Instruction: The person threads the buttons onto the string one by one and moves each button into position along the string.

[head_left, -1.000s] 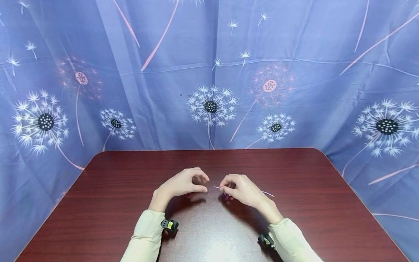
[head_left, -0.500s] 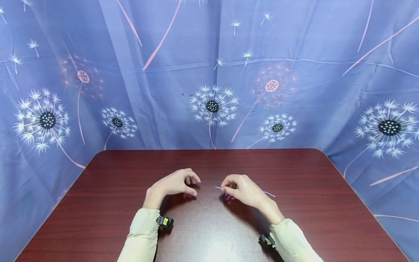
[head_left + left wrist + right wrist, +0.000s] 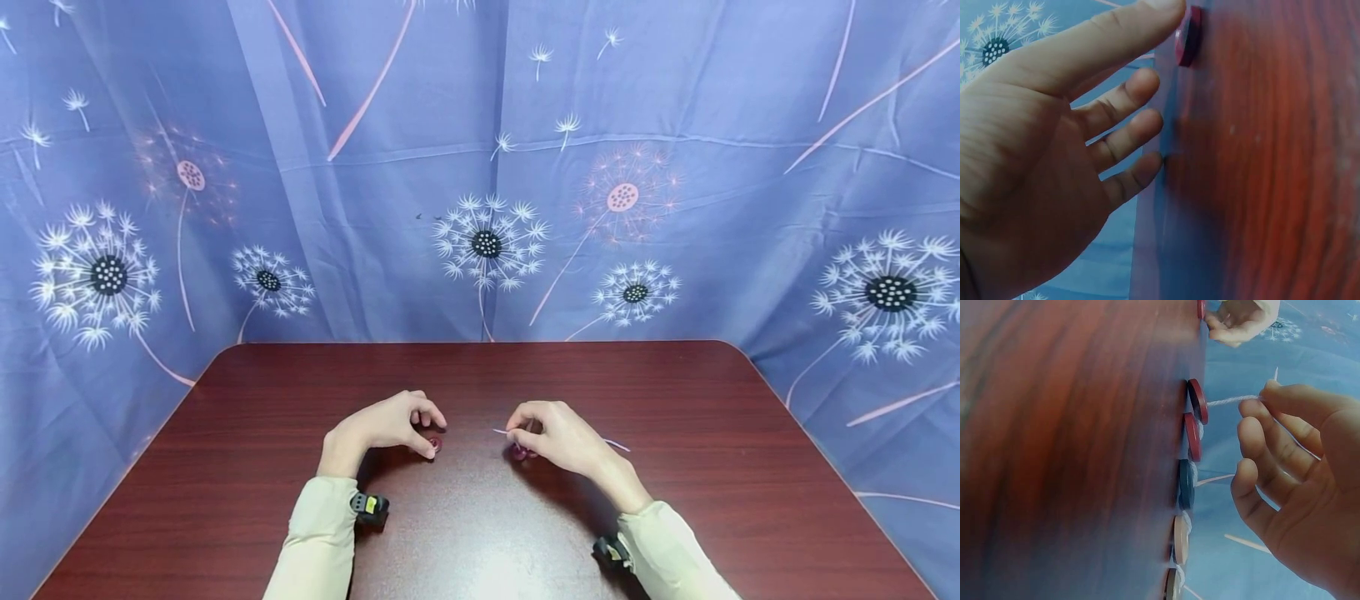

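Note:
My left hand (image 3: 393, 423) reaches low over the table, fingers loosely bent and thumb apart from the forefinger. Its thumb tip is right at a red button (image 3: 435, 447), which also shows as a red disc (image 3: 1189, 36) in the left wrist view. My right hand (image 3: 561, 433) pinches a white string (image 3: 1232, 400) between thumb and forefinger, and its pointed tip (image 3: 1276, 375) sticks out past them. Down from the pinch, the string runs to a red button (image 3: 1197, 401), then along a row with another red button (image 3: 1192, 437), a dark one (image 3: 1186, 484) and a tan one (image 3: 1180, 540).
A dark red wood-grain table (image 3: 480, 517) lies under both hands. Behind it hangs a blue curtain (image 3: 375, 208) with dandelion prints. Each cuff carries a small black wrist camera (image 3: 370, 508). More pale string (image 3: 617, 445) shows beyond the right hand.
My left hand has moved left, away from the right hand, and down to the loose red button, which now shows beside its thumb. The right hand keeps its pinch, almost still.

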Demonstrator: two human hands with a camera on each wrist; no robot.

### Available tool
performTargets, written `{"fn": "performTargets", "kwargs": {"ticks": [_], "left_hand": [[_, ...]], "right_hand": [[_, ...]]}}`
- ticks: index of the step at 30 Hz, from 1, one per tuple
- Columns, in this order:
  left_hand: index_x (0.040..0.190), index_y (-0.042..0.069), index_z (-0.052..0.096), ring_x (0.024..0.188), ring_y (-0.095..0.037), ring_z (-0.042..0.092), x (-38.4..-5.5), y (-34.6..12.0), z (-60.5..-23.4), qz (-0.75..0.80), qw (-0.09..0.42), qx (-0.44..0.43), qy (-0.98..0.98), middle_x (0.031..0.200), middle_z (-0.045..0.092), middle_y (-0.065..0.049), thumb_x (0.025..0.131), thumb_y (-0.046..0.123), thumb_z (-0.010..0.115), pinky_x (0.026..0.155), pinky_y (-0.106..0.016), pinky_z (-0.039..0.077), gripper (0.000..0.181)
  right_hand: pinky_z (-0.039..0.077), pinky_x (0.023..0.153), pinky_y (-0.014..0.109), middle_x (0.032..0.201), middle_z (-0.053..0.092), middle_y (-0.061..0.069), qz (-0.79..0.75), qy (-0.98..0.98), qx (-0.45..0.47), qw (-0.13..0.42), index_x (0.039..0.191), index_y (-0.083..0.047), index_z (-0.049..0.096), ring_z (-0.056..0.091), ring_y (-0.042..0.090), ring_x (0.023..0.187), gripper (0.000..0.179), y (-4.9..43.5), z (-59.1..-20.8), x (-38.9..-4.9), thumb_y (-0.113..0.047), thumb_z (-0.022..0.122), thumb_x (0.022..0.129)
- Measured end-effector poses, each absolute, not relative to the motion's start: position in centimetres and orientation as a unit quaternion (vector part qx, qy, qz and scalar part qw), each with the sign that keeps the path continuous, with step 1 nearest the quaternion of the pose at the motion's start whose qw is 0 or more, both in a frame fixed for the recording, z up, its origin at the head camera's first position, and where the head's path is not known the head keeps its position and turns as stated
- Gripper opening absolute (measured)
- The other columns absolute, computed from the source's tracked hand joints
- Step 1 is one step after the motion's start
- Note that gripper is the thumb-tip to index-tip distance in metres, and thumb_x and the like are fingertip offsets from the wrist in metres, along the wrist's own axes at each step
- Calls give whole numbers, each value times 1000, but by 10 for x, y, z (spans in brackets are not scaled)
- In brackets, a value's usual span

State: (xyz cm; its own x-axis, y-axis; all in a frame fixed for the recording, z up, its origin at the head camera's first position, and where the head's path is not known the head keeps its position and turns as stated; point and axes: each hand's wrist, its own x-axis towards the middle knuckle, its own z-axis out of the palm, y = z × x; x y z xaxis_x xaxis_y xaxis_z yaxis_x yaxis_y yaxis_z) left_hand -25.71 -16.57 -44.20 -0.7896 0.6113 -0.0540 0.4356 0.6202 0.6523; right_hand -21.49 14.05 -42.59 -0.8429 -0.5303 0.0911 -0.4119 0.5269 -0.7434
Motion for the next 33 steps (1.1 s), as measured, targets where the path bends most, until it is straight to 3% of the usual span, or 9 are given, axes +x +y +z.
{"fn": "performTargets", "kwargs": {"ticks": [17, 33], "left_hand": [[93, 23, 77, 82, -12, 51, -256, -170, -443, 317, 146, 283, 893, 86, 59, 1, 68, 21, 88, 73, -24, 43, 27], [89, 19, 73, 79, -9, 56, -257, -159, -446, 328, 135, 265, 896, 87, 60, 5, 74, 20, 81, 71, -22, 46, 17]], "right_hand": [[53, 56, 23, 77, 72, 4, -393, 874, -279, 62, 94, -11, 72, 70, 20, 65, 6, 141, -426, -215, -14, 66, 94], [53, 56, 23, 78, 73, 4, -395, 873, -278, 64, 95, -9, 72, 69, 20, 65, 8, 143, -426, -215, -14, 66, 94]]}}
